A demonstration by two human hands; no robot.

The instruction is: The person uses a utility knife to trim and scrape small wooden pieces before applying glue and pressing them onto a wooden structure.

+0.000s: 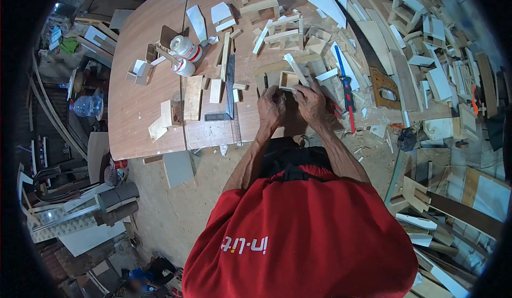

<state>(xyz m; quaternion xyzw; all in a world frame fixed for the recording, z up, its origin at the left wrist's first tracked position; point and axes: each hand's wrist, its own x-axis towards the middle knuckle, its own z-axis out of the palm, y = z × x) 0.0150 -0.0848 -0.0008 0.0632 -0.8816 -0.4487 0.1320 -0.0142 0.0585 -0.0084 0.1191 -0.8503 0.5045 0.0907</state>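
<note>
My right hand (311, 105) has its fingers bent over the near right corner of a small open wooden box (288, 79) at the front of the table. Close beside it on the left, my left hand (271, 107) is closed, with fingertips pinched together; whatever they hold is hidden. A thin dark stick-like thing (265, 79) stands out just beyond those fingertips. Past the box lies a pale wooden strip (296, 70), slanting toward my right hand. A metal try square (230, 93) with a dark stock rests left of my left hand.
A handsaw (384, 87) and a red-and-blue bar-shaped tool (346, 87) lie to the right. Glue jars (184, 58) and wood blocks (193, 98) stand left. Small wooden frames (284, 33) sit farther back. Offcuts (437, 79) crowd the right side.
</note>
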